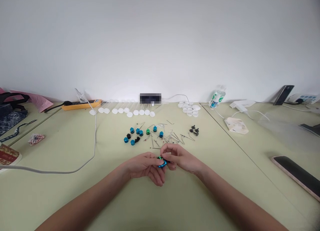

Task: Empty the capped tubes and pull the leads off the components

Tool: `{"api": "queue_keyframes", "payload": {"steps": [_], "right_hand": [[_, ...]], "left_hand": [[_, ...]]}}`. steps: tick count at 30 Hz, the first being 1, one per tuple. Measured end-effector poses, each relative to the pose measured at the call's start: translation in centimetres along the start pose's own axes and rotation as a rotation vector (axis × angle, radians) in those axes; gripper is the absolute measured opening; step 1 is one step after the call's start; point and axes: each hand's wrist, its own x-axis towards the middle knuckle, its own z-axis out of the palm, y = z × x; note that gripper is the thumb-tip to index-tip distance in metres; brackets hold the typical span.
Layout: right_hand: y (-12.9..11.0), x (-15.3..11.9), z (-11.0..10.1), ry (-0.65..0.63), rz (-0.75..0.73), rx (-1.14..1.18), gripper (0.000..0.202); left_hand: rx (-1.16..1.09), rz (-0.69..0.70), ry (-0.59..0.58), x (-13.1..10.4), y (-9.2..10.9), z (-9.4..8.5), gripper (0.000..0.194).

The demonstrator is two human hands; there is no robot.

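Note:
Between my two hands is a small shiny blue-and-green part (163, 164), low over the near middle of the table. My left hand (148, 167) pinches it from the left between thumb and fingers. From the right, my right hand (179, 157) is closed with its fingertips at the part's upper right side; the fingers hide some of it. Just beyond the hands lie several blue knob-like pieces (132, 142), a green one (148, 131) and a black one (128, 136). Thin metal rods and bent wires (175, 136) are scattered right of these.
Black screw-like pieces (194, 130) lie at right. White discs (142, 112) line the back, with more discs (189, 109) piled farther right. A grey cable (75, 171) curves across the left. There are also a power strip (81, 105), a bottle (217, 98) and a dark-topped slab (297, 172).

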Motion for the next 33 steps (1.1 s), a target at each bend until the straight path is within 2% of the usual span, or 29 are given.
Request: {"api": "queue_keyframes", "payload": {"steps": [3, 8, 12, 18, 23, 25, 28, 30, 33], "right_hand": [[-0.2, -0.1, 0.0, -0.032, -0.044, 0.035, 0.028], [-0.2, -0.2, 0.0, -0.046, 0.04, -0.014, 0.025], [-0.4, -0.2, -0.1, -0.094, -0.048, -0.011, 0.028], [-0.2, -0.1, 0.1, -0.049, 0.056, 0.005, 0.028], [0.2, -0.1, -0.1, -0.02, 0.04, 0.105, 0.023], [0.3, 0.0, -0.4, -0.009, 0.041, 0.149, 0.023], [0.7, 0.3, -0.8, 0.076, 0.003, 0.245, 0.023], [0.9, 0.4, -0.7, 0.121, -0.031, 0.318, 0.022], [1.1, 0.6, -0.3, 0.134, -0.053, 0.407, 0.021]], "left_hand": [[0.001, 0.009, -0.003, -0.1, 0.1, -0.1, 0.03], [0.023, -0.005, -0.03, -0.1, 0.0, 0.0, 0.029], [0.026, 0.002, -0.024, -0.1, -0.1, -0.1, 0.027], [0.045, -0.008, -0.073, -0.1, -0.2, 0.0, 0.026], [0.123, 0.018, -0.035, -0.2, 0.2, 0.5, 0.03], [0.176, 0.086, 0.034, -0.2, 0.2, 1.1, 0.038], [0.258, 0.278, 0.236, 0.2, -0.1, 2.0, 0.047], [0.35, 0.402, 0.394, 0.5, -0.5, 2.5, 0.042], [0.532, 0.512, 0.585, 0.9, -0.8, 2.6, 0.03]]}}
